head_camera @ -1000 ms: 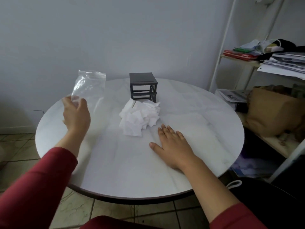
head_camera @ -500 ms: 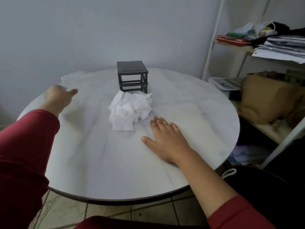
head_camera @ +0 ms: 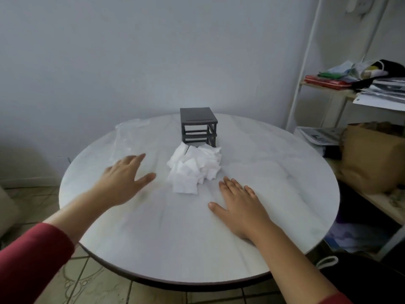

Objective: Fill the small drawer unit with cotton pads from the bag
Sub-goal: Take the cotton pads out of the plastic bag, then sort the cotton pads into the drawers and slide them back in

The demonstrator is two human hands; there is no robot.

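Your left hand [head_camera: 122,178] sits left of centre in the frame, over the round white marble-look table [head_camera: 274,172]. Its fingers are straight and spread, the thumb points toward the middle, and it holds nothing. Whether the palm touches the tabletop cannot be told. Your right hand [head_camera: 238,207] lies flat on the table, lower and right of centre, with its fingers straight and close together and the thumb held out to the left. It too holds nothing.

The heap of white cotton pads [head_camera: 192,170] lies loose on the table between your two hands and a little above them in the frame. Its lower edge is near your right fingertips but not touching them. The small dark grey drawer unit [head_camera: 198,126] stands upright just above the heap, and the topmost pads reach its base. The clear plastic bag [head_camera: 129,137] lies flat and crumpled on the table at upper left, just beyond your left fingertips.

At the right edge of the frame a white shelf [head_camera: 328,88] carries stacked papers and a brown paper bag [head_camera: 372,156].
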